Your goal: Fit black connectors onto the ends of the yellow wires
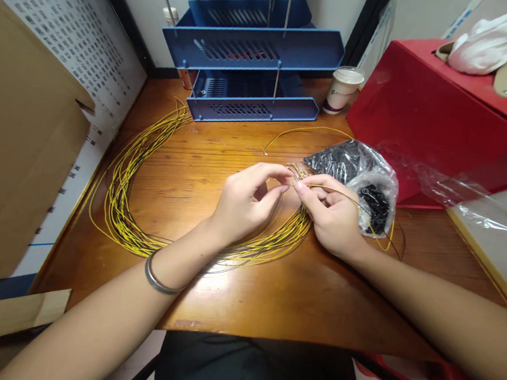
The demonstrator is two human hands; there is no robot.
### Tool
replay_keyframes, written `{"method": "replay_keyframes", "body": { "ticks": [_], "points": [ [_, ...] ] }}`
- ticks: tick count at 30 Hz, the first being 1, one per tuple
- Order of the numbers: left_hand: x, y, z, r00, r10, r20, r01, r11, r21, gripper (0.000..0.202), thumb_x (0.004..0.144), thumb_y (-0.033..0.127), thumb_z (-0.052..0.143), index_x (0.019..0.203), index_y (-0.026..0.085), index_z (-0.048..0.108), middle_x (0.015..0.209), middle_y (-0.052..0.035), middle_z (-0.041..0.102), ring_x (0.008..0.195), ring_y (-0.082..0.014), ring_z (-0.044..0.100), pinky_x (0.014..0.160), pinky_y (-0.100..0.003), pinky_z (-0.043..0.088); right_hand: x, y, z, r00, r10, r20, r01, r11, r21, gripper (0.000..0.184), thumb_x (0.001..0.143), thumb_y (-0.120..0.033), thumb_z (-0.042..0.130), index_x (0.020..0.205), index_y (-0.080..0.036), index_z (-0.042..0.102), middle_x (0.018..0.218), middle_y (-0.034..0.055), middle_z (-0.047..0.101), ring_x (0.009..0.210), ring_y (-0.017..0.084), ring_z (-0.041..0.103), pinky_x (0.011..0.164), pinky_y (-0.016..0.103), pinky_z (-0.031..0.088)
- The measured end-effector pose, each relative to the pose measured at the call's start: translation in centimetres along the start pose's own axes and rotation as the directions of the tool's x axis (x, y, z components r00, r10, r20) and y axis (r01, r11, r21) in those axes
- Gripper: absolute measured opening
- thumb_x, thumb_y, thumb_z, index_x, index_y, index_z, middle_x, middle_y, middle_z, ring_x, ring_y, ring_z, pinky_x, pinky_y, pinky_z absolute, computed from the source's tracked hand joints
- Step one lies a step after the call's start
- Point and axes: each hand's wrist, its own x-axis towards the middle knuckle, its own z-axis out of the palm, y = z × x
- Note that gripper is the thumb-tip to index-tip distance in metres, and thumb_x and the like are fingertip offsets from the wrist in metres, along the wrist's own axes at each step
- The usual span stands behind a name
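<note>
My right hand (335, 214) pinches a thin yellow wire (335, 191) close to its end, with the rest trailing rightward over the wrist side. My left hand (250, 199) faces it, thumb and forefinger pinched together beside the wire's tip; what they hold is too small to make out. Beneath both hands curves a loose coil of yellow and black wires (121, 200), and its small metal-tipped ends (298, 172) show just beyond my fingertips. Right behind my right hand lies a clear plastic bag (370, 157) of small black parts (374, 206).
A blue two-tier tray rack (252, 48) stands at the back of the wooden table (241, 309). Beside it are a paper cup (342, 90) and a large red box (425, 111) with white tissue on top. Cardboard (18, 141) leans at the left.
</note>
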Motion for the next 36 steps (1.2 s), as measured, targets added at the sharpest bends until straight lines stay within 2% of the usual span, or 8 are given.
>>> {"method": "replay_keyframes", "body": {
  "ticks": [8, 15, 27, 33, 36],
  "points": [
    [0.14, -0.15, -0.05, 1.0, -0.019, -0.02, 0.02, 0.999, 0.038, 0.01, 0.088, 0.015, 0.071, 0.098, 0.017, 0.071, 0.089, 0.0001, 0.078, 0.056, -0.006, 0.06, 0.057, -0.017, 0.049, 0.09, 0.05, 0.02, 1.0, 0.002, -0.004, -0.002, 1.0, 0.004, 0.03, 0.087, -0.049, 0.072, 0.086, -0.02, 0.064, 0.049, -0.0091, 0.035, 0.045, 0.007, 0.025, 0.045, 0.026, 0.016],
    [0.26, -0.15, -0.16, 1.0, -0.027, -0.006, 0.027, 0.999, 0.042, 0.009, 0.087, 0.014, 0.072, 0.096, 0.017, 0.071, 0.09, 0.0007, 0.078, 0.056, -0.0054, 0.059, 0.056, -0.017, 0.047, 0.05, 0.29, -0.06, 1.0, -0.005, -0.01, 0.004, 1.0, -0.007, 0.029, 0.089, -0.048, 0.071, 0.088, -0.019, 0.066, 0.05, -0.0085, 0.037, 0.046, 0.008, 0.028, 0.046, 0.026, 0.019],
    [0.16, -0.24, -0.21, 0.999, -0.041, 0.009, 0.04, 0.995, 0.086, 0.003, 0.089, 0.019, 0.072, 0.092, 0.019, 0.072, 0.086, 0.0015, 0.078, 0.051, -0.0053, 0.055, 0.055, -0.019, 0.046, 0.07, 0.3, -0.08, 1.0, -0.02, -0.019, 0.02, 1.0, -0.022, 0.028, 0.089, -0.047, 0.071, 0.086, -0.02, 0.066, 0.05, -0.0085, 0.036, 0.045, 0.007, 0.026, 0.045, 0.026, 0.017],
    [0.21, -0.24, -0.18, 0.999, -0.035, 0.012, 0.034, 0.997, 0.075, 0.004, 0.089, 0.017, 0.072, 0.092, 0.019, 0.072, 0.086, 0.0015, 0.078, 0.053, -0.0055, 0.059, 0.055, -0.018, 0.047, 0.08, 0.29, -0.05, 1.0, -0.016, -0.019, 0.016, 1.0, -0.009, 0.025, 0.09, -0.044, 0.07, 0.088, -0.019, 0.065, 0.05, -0.0085, 0.037, 0.045, 0.007, 0.027, 0.045, 0.026, 0.017],
    [0.2, -0.12, -0.19, 0.999, -0.044, 0.017, 0.043, 0.999, 0.032, 0.003, 0.09, 0.017, 0.071, 0.093, 0.018, 0.071, 0.087, 0.0006, 0.078, 0.062, -0.0077, 0.068, 0.058, -0.017, 0.049, 0.15, 0.26, 0.02, 1.0, -0.008, -0.019, 0.008, 1.0, 0.003, 0.024, 0.09, -0.043, 0.07, 0.087, -0.02, 0.065, 0.049, -0.009, 0.036, 0.045, 0.007, 0.025, 0.044, 0.025, 0.016]
  ]
}}
